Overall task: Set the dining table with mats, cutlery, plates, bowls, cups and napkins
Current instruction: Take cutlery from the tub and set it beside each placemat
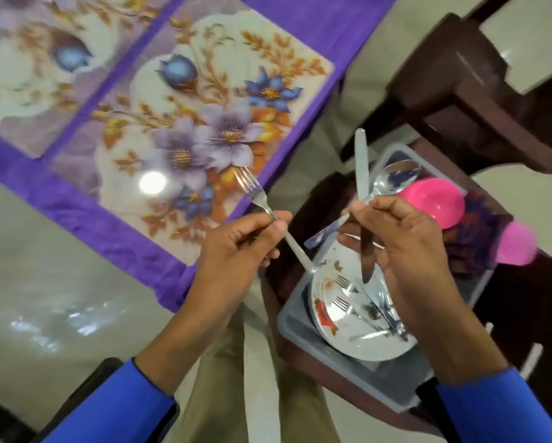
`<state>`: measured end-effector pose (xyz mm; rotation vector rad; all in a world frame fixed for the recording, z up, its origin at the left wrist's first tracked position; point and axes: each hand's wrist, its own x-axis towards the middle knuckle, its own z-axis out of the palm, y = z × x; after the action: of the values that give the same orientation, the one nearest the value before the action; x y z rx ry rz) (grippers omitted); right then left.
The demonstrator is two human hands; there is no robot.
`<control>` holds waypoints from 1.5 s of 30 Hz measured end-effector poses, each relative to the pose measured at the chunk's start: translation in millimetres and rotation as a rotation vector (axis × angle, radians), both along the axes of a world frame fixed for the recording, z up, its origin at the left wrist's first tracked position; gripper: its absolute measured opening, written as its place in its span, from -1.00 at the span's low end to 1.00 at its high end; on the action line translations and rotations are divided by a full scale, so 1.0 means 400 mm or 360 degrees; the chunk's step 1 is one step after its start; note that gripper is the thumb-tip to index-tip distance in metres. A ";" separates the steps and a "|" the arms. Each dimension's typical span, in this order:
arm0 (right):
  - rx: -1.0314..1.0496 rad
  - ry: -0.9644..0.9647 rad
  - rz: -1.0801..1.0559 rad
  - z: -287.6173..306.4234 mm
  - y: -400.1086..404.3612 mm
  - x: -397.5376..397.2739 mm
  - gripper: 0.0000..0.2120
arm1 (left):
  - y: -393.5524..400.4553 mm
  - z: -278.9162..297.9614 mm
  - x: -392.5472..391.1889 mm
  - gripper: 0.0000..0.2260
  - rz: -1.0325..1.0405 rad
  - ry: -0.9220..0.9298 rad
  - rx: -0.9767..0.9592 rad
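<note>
**Cutlery in both hands**

Plate (357, 327) sits in the grey tray (392, 388), forks on it. Left hand (236, 251) pinches a fork (261, 199); right hand (405, 244) grips knife (361, 167) and spoon (392, 180). Beyond, floral mat (185, 123) on the bench (44, 270).

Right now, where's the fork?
Head view, centre: the left hand pinches the fork by its handle, tines over the floral mat's near corner, left of the plate.

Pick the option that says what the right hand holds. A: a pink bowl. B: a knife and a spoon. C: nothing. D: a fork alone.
B: the right hand grips a knife and a spoon together, while the fork is in the left hand.
</note>
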<state>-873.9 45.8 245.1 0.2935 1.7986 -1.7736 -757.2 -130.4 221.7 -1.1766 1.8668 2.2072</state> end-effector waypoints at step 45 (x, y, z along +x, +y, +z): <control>0.0425 0.0116 0.0949 -0.187 -0.653 0.049 -0.83 | -0.431 -0.160 0.164 -0.81 0.0442 -0.0651 -0.0903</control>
<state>-854.5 -215.4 170.3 -0.1960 1.9161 -1.1439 -691.4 -302.8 157.6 -1.8959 2.3014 1.3769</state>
